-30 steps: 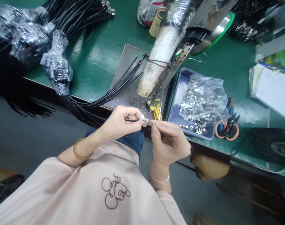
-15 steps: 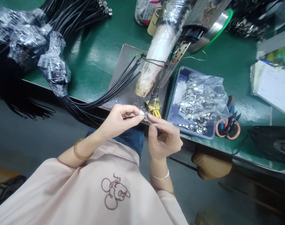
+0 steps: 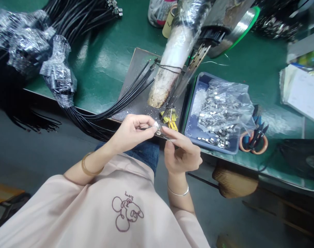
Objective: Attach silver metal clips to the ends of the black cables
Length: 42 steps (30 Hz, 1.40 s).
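At the table's front edge, my left hand (image 3: 136, 129) is closed in a pinch on a black cable (image 3: 144, 128), with a white covering on one fingertip. A small metal terminal (image 3: 158, 131) shows at the cable's end, just beyond my left fingertips. My right hand (image 3: 182, 150) is closed, thumb and fingers around a thin metal tool (image 3: 167, 138) whose tip reaches toward the terminal. Its exact kind is too small to tell. Behind the hands are the soldering iron's slotted metal barrel (image 3: 194, 63) and a yellow piece (image 3: 173, 124) on a dark board (image 3: 136, 82).
A blue tray (image 3: 191, 136) holds bagged metal terminals (image 3: 221, 103), with orange-handled scissors (image 3: 253, 143) beside it. Wrapped black cable bundles (image 3: 57, 74) lie at left. A white wrapped tube (image 3: 169, 58) and a solder wire spool (image 3: 239, 31) stand behind the board.
My right fingertips have moved slightly right, away from my left fingertips, and more of the terminal shows between them. My left hand has barely moved.
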Each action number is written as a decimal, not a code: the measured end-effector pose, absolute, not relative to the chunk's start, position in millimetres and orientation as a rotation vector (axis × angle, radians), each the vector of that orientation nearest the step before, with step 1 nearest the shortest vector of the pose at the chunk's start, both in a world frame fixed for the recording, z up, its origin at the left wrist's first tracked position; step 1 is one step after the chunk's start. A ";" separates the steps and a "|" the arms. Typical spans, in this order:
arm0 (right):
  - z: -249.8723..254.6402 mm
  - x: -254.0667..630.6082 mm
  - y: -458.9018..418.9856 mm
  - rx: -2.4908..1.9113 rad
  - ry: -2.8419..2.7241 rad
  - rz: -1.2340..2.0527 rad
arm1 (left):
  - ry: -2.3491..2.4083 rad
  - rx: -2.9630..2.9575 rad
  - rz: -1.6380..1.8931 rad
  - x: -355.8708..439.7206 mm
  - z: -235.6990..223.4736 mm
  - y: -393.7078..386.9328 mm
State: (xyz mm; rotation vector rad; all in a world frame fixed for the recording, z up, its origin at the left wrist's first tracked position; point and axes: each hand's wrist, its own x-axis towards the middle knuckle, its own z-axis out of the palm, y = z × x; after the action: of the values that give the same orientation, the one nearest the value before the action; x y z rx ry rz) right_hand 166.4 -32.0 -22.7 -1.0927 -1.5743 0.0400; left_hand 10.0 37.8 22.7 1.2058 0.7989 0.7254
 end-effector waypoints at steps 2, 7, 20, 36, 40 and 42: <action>-21.4 164.4 -32.4 -1.128 -1.556 0.075 | 0.795 1.218 0.723 10.4 22.0 38.4; -16.9 160.7 -34.1 -1.258 -1.490 0.157 | 0.807 1.223 0.714 11.4 20.3 38.7; -4.8 152.5 -17.1 -1.476 -1.853 -0.100 | 0.569 1.051 0.621 -22.4 16.6 38.4; -5.3 156.9 -10.4 -1.477 -1.960 -0.267 | 0.515 0.919 0.624 -24.7 8.5 34.4; -2.3 161.5 -19.2 -1.581 -1.919 -0.224 | 0.487 0.895 0.630 -23.4 8.1 34.3; 0.0 165.1 -23.2 -1.663 -1.913 -0.223 | 0.502 0.893 0.626 -22.7 9.1 34.2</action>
State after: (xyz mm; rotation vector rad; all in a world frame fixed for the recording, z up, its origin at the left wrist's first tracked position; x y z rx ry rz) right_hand 165.1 -23.2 0.0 -1.6629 -1.9126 -0.2228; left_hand -22.7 34.2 9.1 0.8929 0.5018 0.6262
